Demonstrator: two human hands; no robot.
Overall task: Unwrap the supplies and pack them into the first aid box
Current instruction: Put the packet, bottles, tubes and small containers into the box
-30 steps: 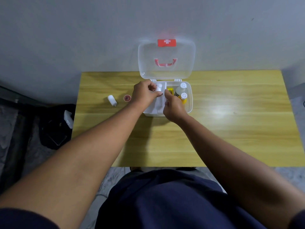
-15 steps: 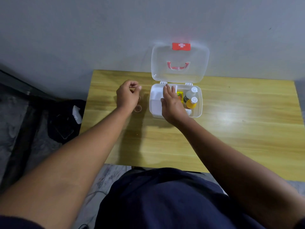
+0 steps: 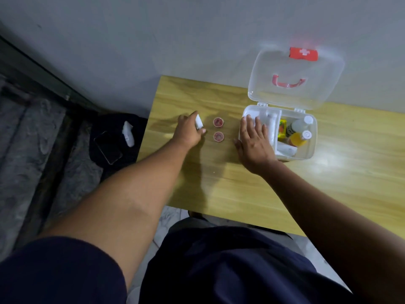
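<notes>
The clear first aid box (image 3: 312,148) stands open on the wooden table (image 3: 241,185), its lid (image 3: 294,77) leaning against the wall. Inside it lie a white bottle (image 3: 299,125), an orange bottle (image 3: 299,138), a yellow packet (image 3: 282,128) and white rolls. My right hand (image 3: 254,141) rests flat over the box's left edge, fingers spread, holding nothing. My left hand (image 3: 188,131) is at the table's left side, closed around a small white roll (image 3: 199,122). Two small red caps (image 3: 218,129) sit on the table between my hands.
Left of the table, on the floor, a black bag (image 3: 114,139) carries a phone (image 3: 107,147) and a white object (image 3: 128,133). The wall runs just behind the box. The table's left edge is close to my left hand.
My left hand has moved left from the box to the white roll and closed on it. A second red cap now lies on the table. My right hand stays on the box.
</notes>
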